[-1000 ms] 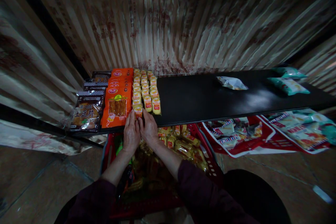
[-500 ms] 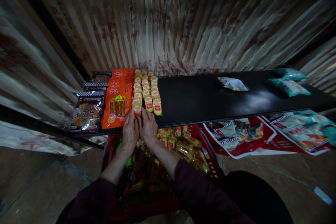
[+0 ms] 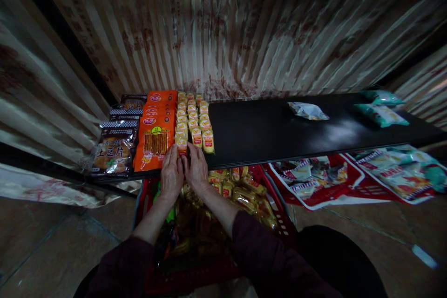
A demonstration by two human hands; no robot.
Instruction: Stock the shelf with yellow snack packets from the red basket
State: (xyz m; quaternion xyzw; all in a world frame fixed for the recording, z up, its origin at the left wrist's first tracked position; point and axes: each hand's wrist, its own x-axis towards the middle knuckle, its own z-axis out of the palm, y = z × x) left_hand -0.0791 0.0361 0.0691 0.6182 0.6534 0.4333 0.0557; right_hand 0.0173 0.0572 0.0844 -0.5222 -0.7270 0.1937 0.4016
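Observation:
At the shelf's front edge my left hand and my right hand are side by side, fingers closed on either side of one small yellow-wrapped snack pack. This pack stands at the front of the leftmost of three columns of similar packs, with a red label facing me. The two columns to its right end in upright yellow packs. Just left of my left hand stand orange snack bags in a row. My fingertips partly hide the held pack's lower part.
Dark potato-chip bags stand at the left end of the black shelf. Farther right lie a white packet and green bags. Below, a red basket holds many yellow packs; more baskets with bags are at right. A pleated curtain hangs behind.
Both hands stay on the same yellow pack with almost no movement. The whole view has shifted very slightly.

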